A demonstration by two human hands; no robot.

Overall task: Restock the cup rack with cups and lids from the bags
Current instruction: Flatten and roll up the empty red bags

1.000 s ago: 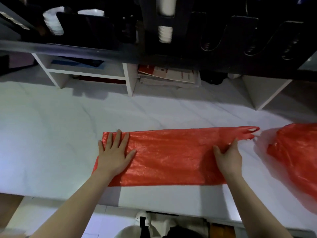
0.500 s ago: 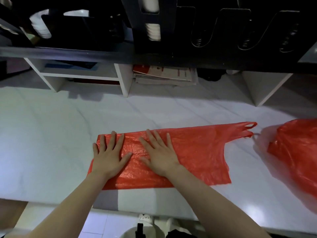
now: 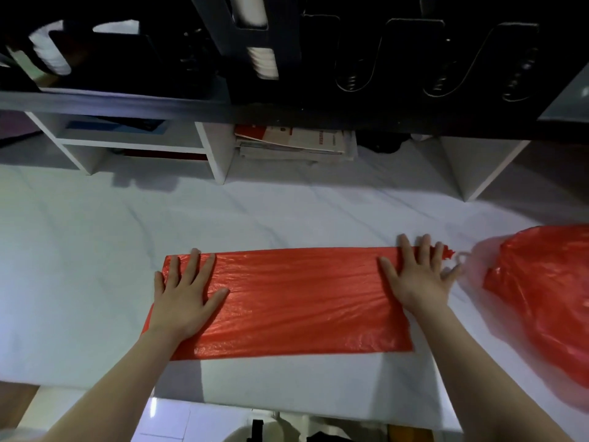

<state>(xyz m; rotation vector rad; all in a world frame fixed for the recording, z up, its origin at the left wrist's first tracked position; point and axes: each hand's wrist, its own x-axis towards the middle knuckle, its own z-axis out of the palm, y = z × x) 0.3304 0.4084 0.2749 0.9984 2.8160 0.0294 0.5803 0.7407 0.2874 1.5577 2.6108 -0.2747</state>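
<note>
Since half a second ago I see the right hand has slid from beside the left hand out to the flattened red bag's handle end. Both palms lie spread flat on it, grasping nothing. It lies near the white counter's front edge; a second red bag sits at the right edge. Bare counter stretches left and back toward the dark cup rack.

A white marble-veined counter fills the middle of the view. At twelve o'clock, white shelf dividers stand beneath a dark ledge, with stacked papers between them. Glossy pale floor tiles show at six o'clock.
</note>
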